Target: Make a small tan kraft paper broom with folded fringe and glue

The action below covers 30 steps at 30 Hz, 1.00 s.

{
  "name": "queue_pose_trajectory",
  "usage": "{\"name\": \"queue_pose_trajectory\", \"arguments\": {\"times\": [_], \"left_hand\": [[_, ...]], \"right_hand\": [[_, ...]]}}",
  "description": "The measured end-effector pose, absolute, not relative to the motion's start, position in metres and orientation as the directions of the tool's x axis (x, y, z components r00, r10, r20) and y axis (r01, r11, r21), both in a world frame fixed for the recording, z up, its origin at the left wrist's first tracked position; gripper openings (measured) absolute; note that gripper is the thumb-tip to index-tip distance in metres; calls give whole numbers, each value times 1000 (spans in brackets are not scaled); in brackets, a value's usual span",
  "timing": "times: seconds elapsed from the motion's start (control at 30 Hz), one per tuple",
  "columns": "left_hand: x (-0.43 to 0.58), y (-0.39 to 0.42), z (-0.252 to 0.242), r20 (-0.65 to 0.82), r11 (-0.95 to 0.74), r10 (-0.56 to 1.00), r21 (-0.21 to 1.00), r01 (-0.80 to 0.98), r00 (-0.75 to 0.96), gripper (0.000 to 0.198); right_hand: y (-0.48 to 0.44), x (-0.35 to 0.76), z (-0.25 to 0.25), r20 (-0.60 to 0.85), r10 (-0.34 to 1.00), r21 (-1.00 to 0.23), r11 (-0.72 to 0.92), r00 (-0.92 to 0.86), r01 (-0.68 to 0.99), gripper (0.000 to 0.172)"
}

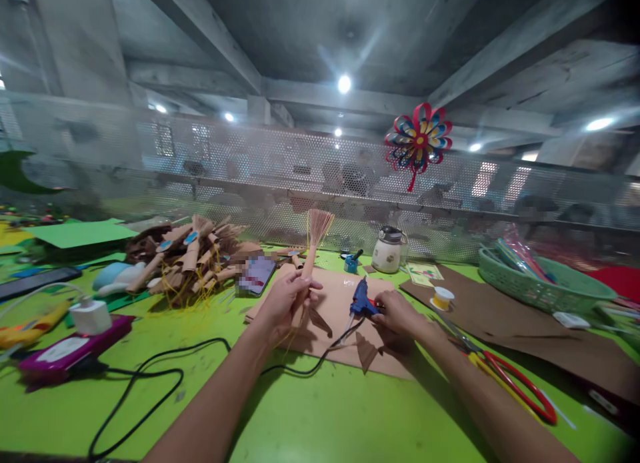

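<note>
My left hand [290, 301] pinches the handle of a small brown paper broom [316, 236]. The broom stands nearly upright, its fringed, fanned head at the top and yellow thread along its sides. To the right, my right hand [397, 311] has its fingers curled at the red trigger side of a blue hot glue gun [361, 297]. A black cord runs from the gun. Beneath both hands lies a sheet of brown cardboard [333, 339], with torn brown paper pieces [369, 351] on it.
A pile of similar paper brooms [197, 263] lies at left, beside a phone [257, 275]. A purple power strip [75, 349] sits nearer. Scissors [520, 383], a thread spool [443, 297] and a green basket [545, 283] are at right. A white jar [387, 249] stands behind.
</note>
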State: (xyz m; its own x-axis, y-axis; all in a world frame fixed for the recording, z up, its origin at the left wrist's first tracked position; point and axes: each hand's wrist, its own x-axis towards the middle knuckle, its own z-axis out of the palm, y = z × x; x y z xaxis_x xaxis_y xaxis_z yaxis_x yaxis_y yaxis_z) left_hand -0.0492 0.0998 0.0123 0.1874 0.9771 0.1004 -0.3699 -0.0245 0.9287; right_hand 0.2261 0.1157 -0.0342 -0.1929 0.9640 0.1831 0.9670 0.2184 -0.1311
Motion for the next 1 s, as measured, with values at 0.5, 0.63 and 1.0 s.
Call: {"name": "queue_pose_trajectory", "arguments": {"times": [0.5,0.63,1.0], "left_hand": [[-39,104,-1,31,87,975,857,-508,218,23],[-38,106,-3,-14,110,982,853,-510,188,24],[-30,112,-20,-89,171,975,886,-431,202,21]], "right_hand": [[118,231,-51,394,902,-145,249,-175,958,14],[114,235,-39,439,880,-254,313,-180,915,17],[115,224,-47,318,946,-233,151,-71,961,24]]}}
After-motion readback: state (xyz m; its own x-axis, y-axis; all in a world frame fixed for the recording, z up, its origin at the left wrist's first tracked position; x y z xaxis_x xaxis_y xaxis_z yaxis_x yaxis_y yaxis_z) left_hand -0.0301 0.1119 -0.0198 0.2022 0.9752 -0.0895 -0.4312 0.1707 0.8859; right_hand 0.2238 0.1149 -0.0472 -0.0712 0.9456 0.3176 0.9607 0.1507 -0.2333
